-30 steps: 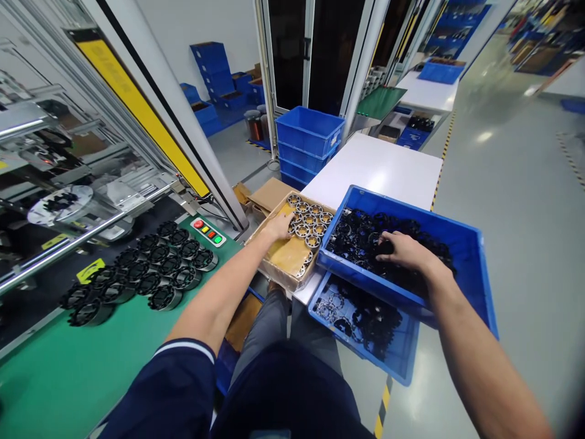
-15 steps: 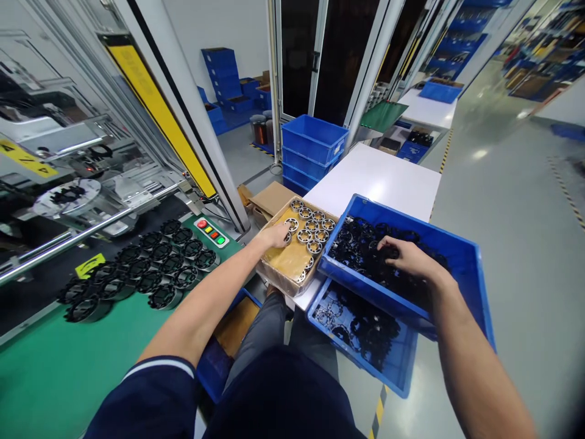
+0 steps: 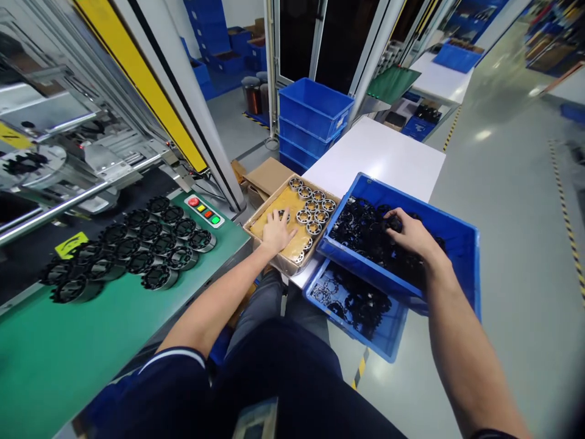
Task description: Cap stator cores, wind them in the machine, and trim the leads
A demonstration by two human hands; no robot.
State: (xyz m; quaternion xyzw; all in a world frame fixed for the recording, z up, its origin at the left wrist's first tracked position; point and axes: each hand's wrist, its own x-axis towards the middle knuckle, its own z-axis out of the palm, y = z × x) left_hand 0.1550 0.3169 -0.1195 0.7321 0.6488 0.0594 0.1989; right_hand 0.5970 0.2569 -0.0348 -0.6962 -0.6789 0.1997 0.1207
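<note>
Where the left hand point(image 3: 276, 231) lies: palm down with fingers spread on the brown paper inside the cardboard box point(image 3: 292, 263). The fingertips touch one metal ring point(image 3: 284, 214) but do not pinch it.
Right hand point(image 3: 410, 233): fingers curled about a black part point(image 3: 392, 224) on top of the heap of black parts point(image 3: 361, 235) in the upper blue bin point(image 3: 457, 228).
Handling, metal rings point(image 3: 314, 212): probably stiff, dense and smooth-walled. They are best taken across the outer rim, thumb against fingers.
Handling, black parts: they look like light, rigid plastic with teeth that may snag on neighbours, so lift one straight up.
Edges: the upper blue bin sits partly on the white desk point(image 3: 379, 152) and partly over a lower blue bin point(image 3: 395, 332). The cardboard box sits at the desk's near corner.
Open room: bare white desk lies beyond. The green desk point(image 3: 114, 329) on the left carries rows of ring assemblies point(image 3: 150, 244).
</note>
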